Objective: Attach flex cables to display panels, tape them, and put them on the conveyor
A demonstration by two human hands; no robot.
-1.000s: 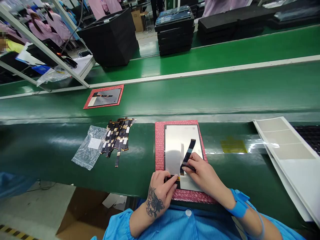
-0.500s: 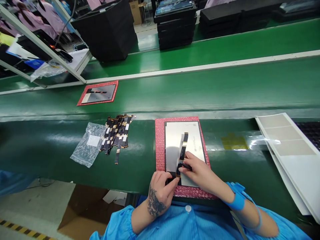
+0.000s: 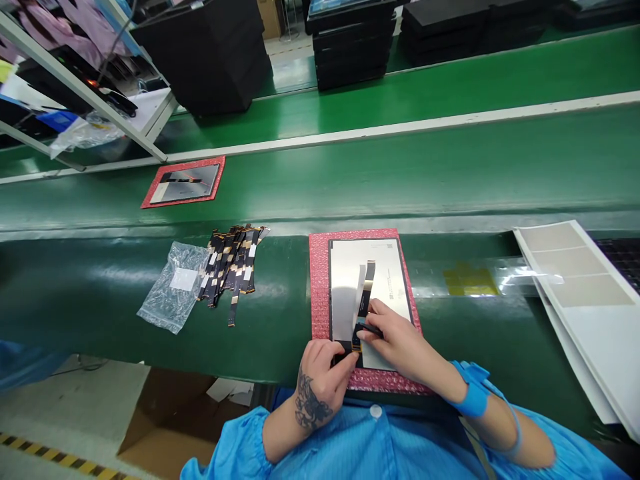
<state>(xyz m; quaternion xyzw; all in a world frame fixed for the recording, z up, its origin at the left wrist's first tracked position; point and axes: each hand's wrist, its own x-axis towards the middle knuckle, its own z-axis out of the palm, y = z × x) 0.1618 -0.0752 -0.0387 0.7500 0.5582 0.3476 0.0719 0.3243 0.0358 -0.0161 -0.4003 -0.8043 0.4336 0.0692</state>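
A display panel (image 3: 397, 293), pale and metallic on the back, lies on a pink bubble-wrap sheet (image 3: 320, 267). Along the panel runs a black flex cable (image 3: 366, 299) with gold ends; its lower end meets a black strip near the panel's bottom edge. My left hand (image 3: 323, 373) is closed there, thumb and index fingertips pressed at the cable's lower end. Between the fingers of my right hand (image 3: 397, 340) is a slim black tool (image 3: 371, 329), perhaps tweezers, its tip against the cable just above my left thumb.
Several loose flex cables (image 3: 233, 263) are heaped beside a clear plastic bag (image 3: 175, 287). Farther off, another panel (image 3: 187, 183) rests on pink wrap. White sheets (image 3: 595, 320) lie at the right, near yellow tape (image 3: 470, 279). Black trays (image 3: 353, 50) stand stacked behind.
The view has shifted slightly, so the background sits a little higher and farther left. Both hands keep nearly the same place on the panel, with only slight movement at the fingertips.
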